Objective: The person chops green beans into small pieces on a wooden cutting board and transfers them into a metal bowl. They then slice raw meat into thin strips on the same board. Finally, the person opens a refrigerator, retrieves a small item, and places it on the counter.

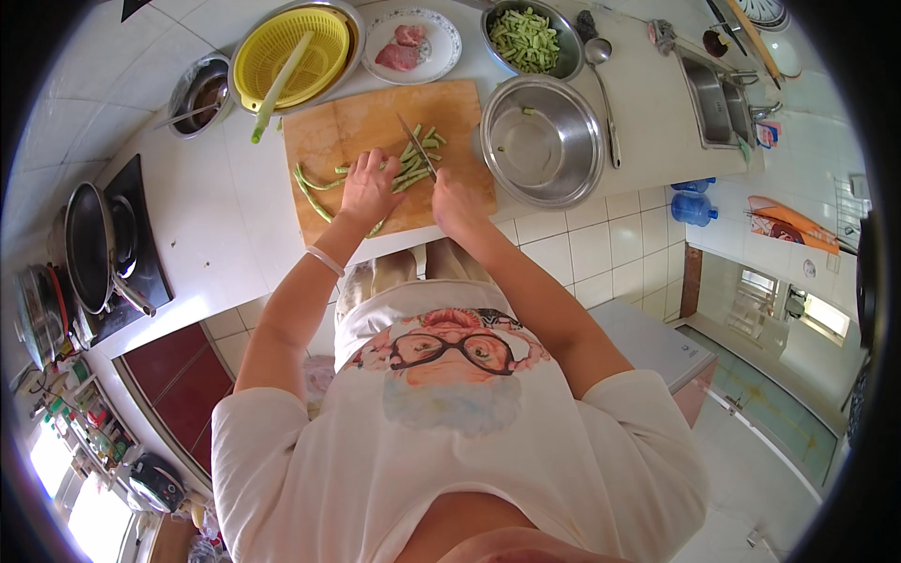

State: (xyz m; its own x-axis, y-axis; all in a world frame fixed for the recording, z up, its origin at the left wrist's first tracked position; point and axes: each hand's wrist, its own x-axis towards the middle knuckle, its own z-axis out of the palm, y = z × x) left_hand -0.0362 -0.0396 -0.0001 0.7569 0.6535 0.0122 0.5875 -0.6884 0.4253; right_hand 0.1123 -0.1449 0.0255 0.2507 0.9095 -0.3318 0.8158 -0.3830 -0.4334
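Note:
A wooden cutting board lies on the counter in front of me. My right hand grips the handle of a kitchen knife, its blade angled away to the left across green beans. Long green beans pass under my left hand, which presses them to the board with curled fingers just left of the blade. Cut bean pieces lie to the right of the blade and beyond it. The bean ends beneath my left palm are hidden.
A steel bowl stands against the board's right side. Behind are a bowl of cut beans, a plate with raw meat, and a yellow colander with a scallion across it. A ladle lies right; a frying pan sits left.

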